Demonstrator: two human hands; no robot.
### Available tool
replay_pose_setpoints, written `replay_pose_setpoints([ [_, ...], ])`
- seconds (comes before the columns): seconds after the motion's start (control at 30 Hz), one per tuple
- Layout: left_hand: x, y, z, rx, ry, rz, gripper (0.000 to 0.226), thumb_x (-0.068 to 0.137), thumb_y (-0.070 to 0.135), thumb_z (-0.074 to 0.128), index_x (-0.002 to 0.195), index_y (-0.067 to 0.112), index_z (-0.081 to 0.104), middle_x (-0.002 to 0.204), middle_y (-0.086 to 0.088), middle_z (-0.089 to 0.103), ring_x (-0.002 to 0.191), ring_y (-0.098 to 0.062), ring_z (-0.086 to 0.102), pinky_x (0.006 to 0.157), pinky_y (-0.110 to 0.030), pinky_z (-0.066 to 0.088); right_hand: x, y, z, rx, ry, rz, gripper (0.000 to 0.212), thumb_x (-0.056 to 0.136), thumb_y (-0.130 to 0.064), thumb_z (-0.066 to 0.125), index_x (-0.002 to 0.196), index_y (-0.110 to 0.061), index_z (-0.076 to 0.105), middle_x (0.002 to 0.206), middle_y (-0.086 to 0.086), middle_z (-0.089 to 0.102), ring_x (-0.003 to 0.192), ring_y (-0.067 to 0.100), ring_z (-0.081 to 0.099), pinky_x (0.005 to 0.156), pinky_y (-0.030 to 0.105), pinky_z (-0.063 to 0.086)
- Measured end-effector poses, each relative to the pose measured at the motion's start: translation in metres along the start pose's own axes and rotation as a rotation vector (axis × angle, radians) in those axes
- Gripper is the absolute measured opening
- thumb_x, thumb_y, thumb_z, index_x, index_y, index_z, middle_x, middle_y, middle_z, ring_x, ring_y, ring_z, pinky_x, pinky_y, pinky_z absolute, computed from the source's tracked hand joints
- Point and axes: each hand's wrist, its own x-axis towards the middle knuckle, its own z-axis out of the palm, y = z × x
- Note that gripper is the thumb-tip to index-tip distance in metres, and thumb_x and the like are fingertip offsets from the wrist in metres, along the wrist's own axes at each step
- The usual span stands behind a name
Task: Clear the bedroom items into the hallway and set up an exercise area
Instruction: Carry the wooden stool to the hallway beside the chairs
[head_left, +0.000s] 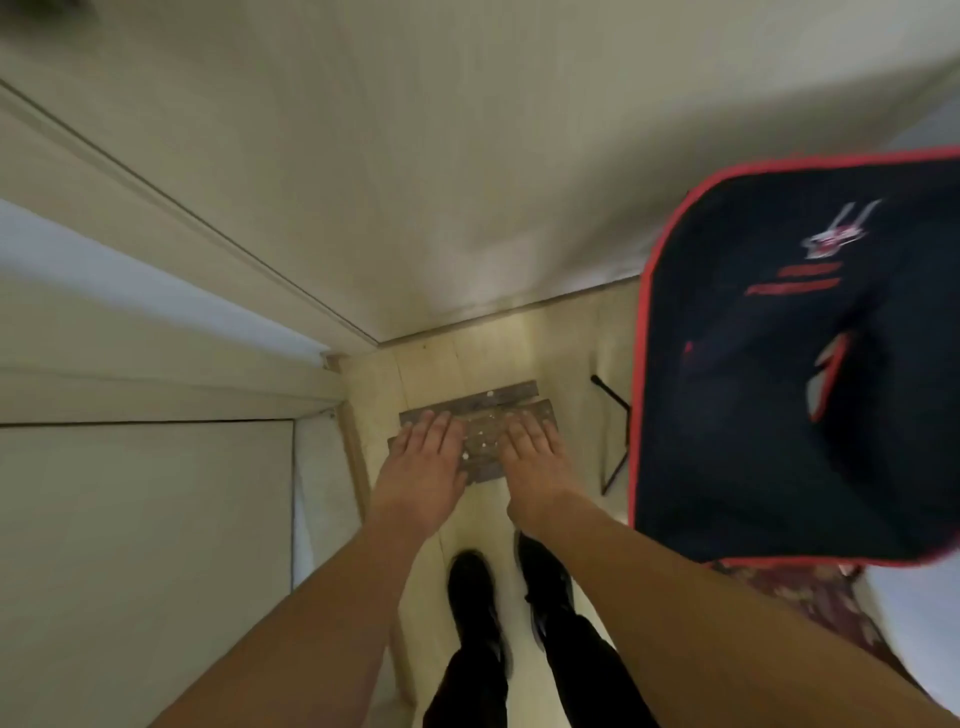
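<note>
1. Grey-brown flat panels (485, 415) lie stacked on the pale floor (571, 332), in the corner by the wall (467, 182), just left of a black folding chair with red trim (779, 364).
2. Left hand (423, 460) and right hand (532, 457) rest flat on top, fingers straight, gripping nothing.
3. Both arms reach down and forward; feet (472, 592) just behind the stack.
4. Advice: square the panel edges against the wall, press evenly, keep clear of the chair leg (615, 415).

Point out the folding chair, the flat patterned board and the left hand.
folding chair (769, 395): head view, dark fabric back.
patterned board (483, 441): head view, strip between the hands.
left hand (423, 462): head view, back of hand.
</note>
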Motion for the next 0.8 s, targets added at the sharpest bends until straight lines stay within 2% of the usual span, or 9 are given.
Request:
replay_pose_setpoints([
  [0.17,-0.103,0.048,-0.138,0.057,0.067,0.076,0.066,0.104,0.042,0.034,0.157,0.014,0.008,0.164,-0.005,0.01,0.152,-0.023,0.005,0.123,-0.04,0.002,-0.163,0.005,-0.085,0.218,0.099,0.148,0.084,0.091,-0.022,0.053,0.154,-0.011,-0.001,0.163,0.008,-0.004,0.149,0.025,-0.005,0.121,0.04,-0.004],
  [0.3,-0.156,0.087,-0.196,0.142,0.2,0.221,0.064,0.104,0.041,0.033,0.157,0.014,0.011,0.165,-0.006,0.01,0.152,-0.023,0.005,0.124,-0.043,0.007,-0.261,0.006,-0.109,0.36,0.193,0.269,0.081,0.092,-0.028,0.052,0.154,-0.01,0.003,0.162,0.008,0.002,0.149,0.025,-0.001,0.122,0.039,0.003],
  [0.37,-0.174,0.106,-0.206,0.163,0.229,0.307,0.063,0.103,0.041,0.036,0.156,0.014,0.015,0.164,-0.006,0.013,0.152,-0.023,0.008,0.124,-0.043,0.008,-0.3,0.003,-0.107,0.453,0.247,0.328,0.08,0.092,-0.028,0.053,0.154,-0.011,0.007,0.162,0.008,0.005,0.149,0.024,0.001,0.122,0.037,0.005],
  [0.53,-0.207,0.148,-0.207,0.221,0.182,0.49,0.062,0.102,0.037,0.039,0.155,0.012,0.021,0.163,-0.006,0.018,0.151,-0.024,0.01,0.124,-0.041,0.007,-0.377,0.007,-0.084,0.578,0.379,0.469,0.077,0.091,-0.026,0.055,0.154,-0.011,0.014,0.161,0.008,0.011,0.149,0.023,0.005,0.122,0.035,0.007],
  [0.8,-0.262,0.258,-0.208,0.283,0.165,0.74,0.063,0.102,0.035,0.044,0.156,0.011,0.021,0.164,-0.006,0.015,0.152,-0.023,0.008,0.124,-0.038,0.006,-0.493,0.019,-0.01,0.736,0.574,0.756,0.077,0.087,-0.031,0.055,0.153,-0.013,0.02,0.16,0.007,0.018,0.148,0.023,0.012,0.121,0.038,0.012],
])
